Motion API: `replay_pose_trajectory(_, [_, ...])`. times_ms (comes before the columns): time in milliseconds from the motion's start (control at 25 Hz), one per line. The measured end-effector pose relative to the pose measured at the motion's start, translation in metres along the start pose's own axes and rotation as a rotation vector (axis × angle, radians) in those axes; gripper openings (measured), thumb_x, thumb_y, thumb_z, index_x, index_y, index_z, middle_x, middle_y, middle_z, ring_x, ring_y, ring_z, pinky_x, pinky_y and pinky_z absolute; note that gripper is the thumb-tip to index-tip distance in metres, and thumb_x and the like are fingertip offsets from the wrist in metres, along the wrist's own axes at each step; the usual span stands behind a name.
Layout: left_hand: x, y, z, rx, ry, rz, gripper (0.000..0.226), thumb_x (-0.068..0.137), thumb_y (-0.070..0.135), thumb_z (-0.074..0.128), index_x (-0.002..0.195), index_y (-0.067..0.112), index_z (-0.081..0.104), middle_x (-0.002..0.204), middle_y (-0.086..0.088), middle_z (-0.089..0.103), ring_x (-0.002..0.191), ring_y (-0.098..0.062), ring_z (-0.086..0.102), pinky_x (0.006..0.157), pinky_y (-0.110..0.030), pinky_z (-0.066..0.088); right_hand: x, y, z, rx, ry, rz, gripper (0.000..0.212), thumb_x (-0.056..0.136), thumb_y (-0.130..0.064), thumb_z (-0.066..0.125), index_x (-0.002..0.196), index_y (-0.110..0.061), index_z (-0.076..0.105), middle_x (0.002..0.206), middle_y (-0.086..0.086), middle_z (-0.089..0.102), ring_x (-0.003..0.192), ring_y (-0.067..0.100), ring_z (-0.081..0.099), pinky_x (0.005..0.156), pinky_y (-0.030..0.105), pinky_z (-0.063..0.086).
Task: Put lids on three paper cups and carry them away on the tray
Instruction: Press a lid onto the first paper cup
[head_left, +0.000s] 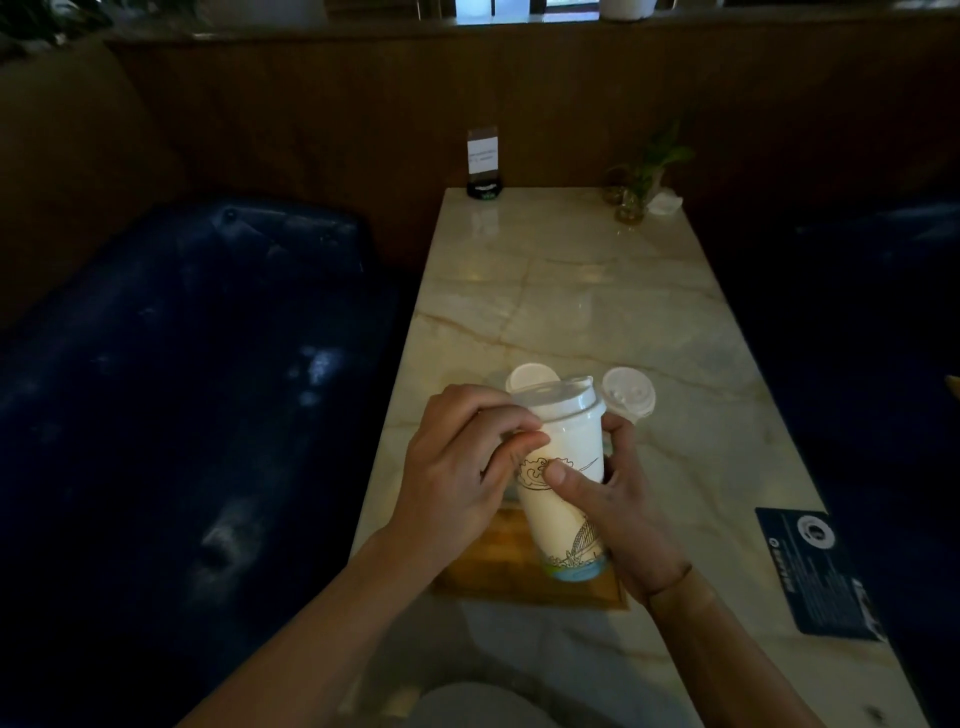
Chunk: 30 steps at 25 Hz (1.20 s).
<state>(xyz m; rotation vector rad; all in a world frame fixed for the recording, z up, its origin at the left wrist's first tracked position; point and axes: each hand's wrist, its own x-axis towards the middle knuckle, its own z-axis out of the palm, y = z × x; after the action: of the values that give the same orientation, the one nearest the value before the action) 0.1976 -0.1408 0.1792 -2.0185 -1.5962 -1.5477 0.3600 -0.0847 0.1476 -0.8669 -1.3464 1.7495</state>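
A white paper cup (563, 514) with a line drawing and a blue base stands over the wooden tray (493, 566), tilted a little. A white lid (558, 397) sits on its rim. My left hand (457, 467) grips the cup's upper left side just under the lid. My right hand (618, 499) wraps the cup's right side, thumb across the drawing. Two more white lids lie on the table behind: one (527, 375) partly hidden by the cup, another (629, 395) to the right. Other cups are not visible.
The marble table (571, 291) runs away from me, with a card stand (483, 161) and a small plant (641, 182) at the far end. A dark leaflet (810, 571) lies at the right edge. Dark blue seats flank both sides.
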Motion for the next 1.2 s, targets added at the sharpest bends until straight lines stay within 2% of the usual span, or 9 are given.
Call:
replay_pose_trajectory(120, [0.001, -0.006, 0.006, 0.037, -0.003, -0.029, 0.02, 0.097, 0.033, 0.063, 0.097, 0.014, 0.07, 0.103, 0.007, 0.057, 0.092, -0.012, 0.059, 0.079, -0.037, 0.053, 0.007, 0.0, 0.002, -0.099, 0.011, -0.007, 0.09, 0.045, -0.041, 0.089, 0.122, -0.025, 0.044, 0.1, 0.005, 0.077, 0.095, 0.021, 0.075, 0.075, 0.035, 0.063])
replay_pose_trajectory(280, [0.002, -0.008, 0.013, 0.1, -0.008, 0.007, 0.015, 0.095, 0.032, 0.065, 0.096, 0.017, 0.069, 0.101, 0.01, 0.056, 0.092, -0.009, 0.056, 0.082, -0.034, 0.049, 0.009, 0.003, 0.006, -0.28, 0.079, -0.045, 0.097, 0.046, -0.047, 0.089, 0.129, -0.022, 0.045, 0.114, 0.0, 0.07, 0.103, 0.015, 0.07, 0.084, 0.037, 0.06])
replay_pose_trajectory(440, [0.004, -0.004, 0.018, 0.135, -0.003, 0.014, 0.012, 0.096, 0.033, 0.064, 0.097, 0.021, 0.066, 0.1, 0.01, 0.055, 0.091, -0.009, 0.056, 0.082, -0.032, 0.047, 0.005, 0.006, 0.013, -0.434, 0.236, -0.094, 0.082, 0.046, -0.061, 0.085, 0.118, -0.041, 0.048, 0.102, -0.02, 0.069, 0.092, -0.007, 0.067, 0.068, 0.015, 0.055])
replay_pose_trajectory(520, [0.004, -0.004, 0.018, 0.168, -0.003, 0.017, 0.012, 0.093, 0.032, 0.068, 0.096, 0.02, 0.068, 0.099, 0.009, 0.056, 0.09, -0.01, 0.056, 0.082, -0.03, 0.046, 0.003, 0.006, 0.013, -0.425, 0.259, -0.117, 0.074, 0.049, -0.063, 0.084, 0.113, -0.046, 0.05, 0.1, -0.021, 0.07, 0.09, -0.009, 0.067, 0.066, 0.012, 0.053])
replay_pose_trajectory(640, [0.001, -0.003, 0.015, 0.159, 0.004, 0.006, 0.015, 0.091, 0.032, 0.07, 0.094, 0.018, 0.071, 0.098, 0.008, 0.058, 0.09, -0.01, 0.057, 0.083, -0.028, 0.045, 0.0, 0.004, 0.01, -0.351, 0.24, -0.109, 0.073, 0.051, -0.056, 0.087, 0.114, -0.038, 0.056, 0.101, -0.014, 0.073, 0.089, -0.002, 0.07, 0.067, 0.019, 0.055])
replay_pose_trajectory(800, [0.0, 0.003, 0.008, 0.062, 0.007, -0.001, 0.016, 0.095, 0.035, 0.065, 0.097, 0.019, 0.068, 0.101, 0.009, 0.057, 0.093, -0.008, 0.056, 0.08, -0.033, 0.05, -0.003, 0.0, 0.004, -0.274, 0.164, -0.115, 0.069, 0.054, -0.049, 0.087, 0.114, -0.027, 0.061, 0.102, -0.006, 0.075, 0.088, 0.007, 0.073, 0.067, 0.023, 0.058])
replay_pose_trajectory(880, [0.001, 0.005, 0.004, 0.04, 0.005, 0.01, 0.014, 0.095, 0.034, 0.065, 0.099, 0.021, 0.066, 0.102, 0.009, 0.057, 0.093, -0.008, 0.057, 0.079, -0.035, 0.052, -0.003, -0.002, 0.001, -0.236, 0.126, -0.09, 0.069, 0.053, -0.047, 0.087, 0.113, -0.022, 0.062, 0.102, 0.001, 0.076, 0.088, 0.015, 0.074, 0.071, 0.031, 0.061])
replay_pose_trajectory(1040, [0.003, 0.008, 0.0, -0.019, 0.001, 0.005, 0.013, 0.094, 0.034, 0.065, 0.099, 0.021, 0.065, 0.102, 0.008, 0.057, 0.091, -0.012, 0.059, 0.076, -0.04, 0.054, -0.003, -0.003, -0.004, -0.164, 0.077, -0.062, 0.06, 0.054, -0.041, 0.087, 0.107, -0.024, 0.065, 0.1, 0.004, 0.077, 0.088, 0.02, 0.075, 0.075, 0.042, 0.061])
replay_pose_trajectory(1200, [0.004, 0.01, -0.002, -0.037, -0.011, -0.003, 0.012, 0.094, 0.032, 0.065, 0.099, 0.021, 0.065, 0.101, 0.007, 0.058, 0.089, -0.016, 0.061, 0.076, -0.041, 0.054, -0.003, -0.002, -0.008, -0.018, -0.014, -0.002, 0.053, 0.059, -0.03, 0.087, 0.108, -0.023, 0.068, 0.104, 0.017, 0.075, 0.092, 0.034, 0.073, 0.077, 0.052, 0.061])
